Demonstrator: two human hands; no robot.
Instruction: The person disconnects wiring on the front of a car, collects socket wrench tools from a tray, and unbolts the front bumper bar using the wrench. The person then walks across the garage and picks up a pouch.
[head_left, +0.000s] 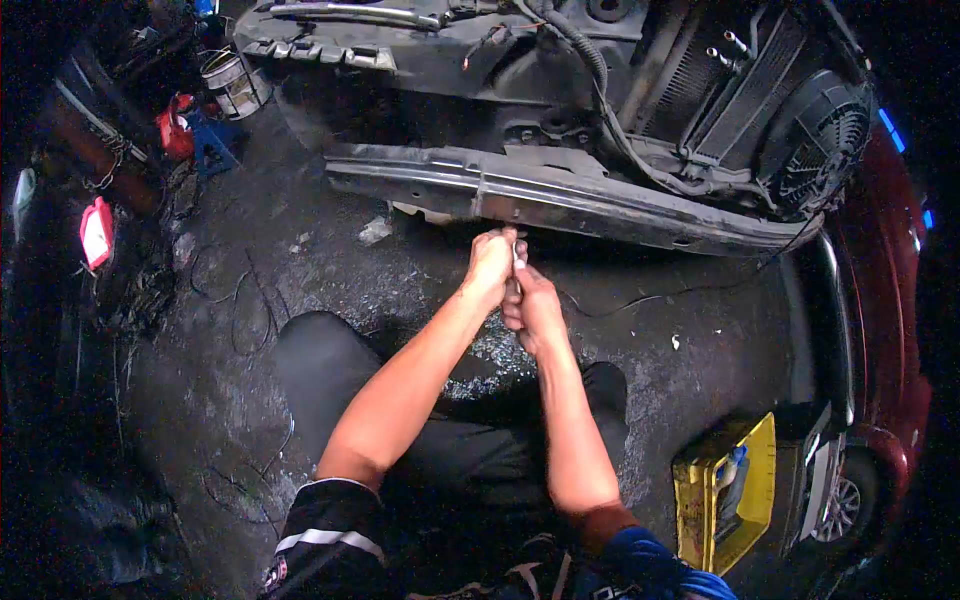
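A long dark metal bumper beam (600, 202) crosses the view below a car's exposed front end. Just under its lower edge, my left hand (491, 265) is closed with the fingertips close to the beam. Beside and slightly below it, my right hand (534, 305) is wrapped round a small, light-coloured, slender tool (518, 262), which stands upright between the two hands. The tool's upper end and whatever my left fingers pinch are too small and covered to make out.
A yellow crate (762, 490) with items in it stands at the lower right, near a red car (885, 300). A cooling fan (822, 140) is at upper right. A metal bucket (235, 85) and a red object (175, 128) are upper left. Thin cables lie on the dirty floor.
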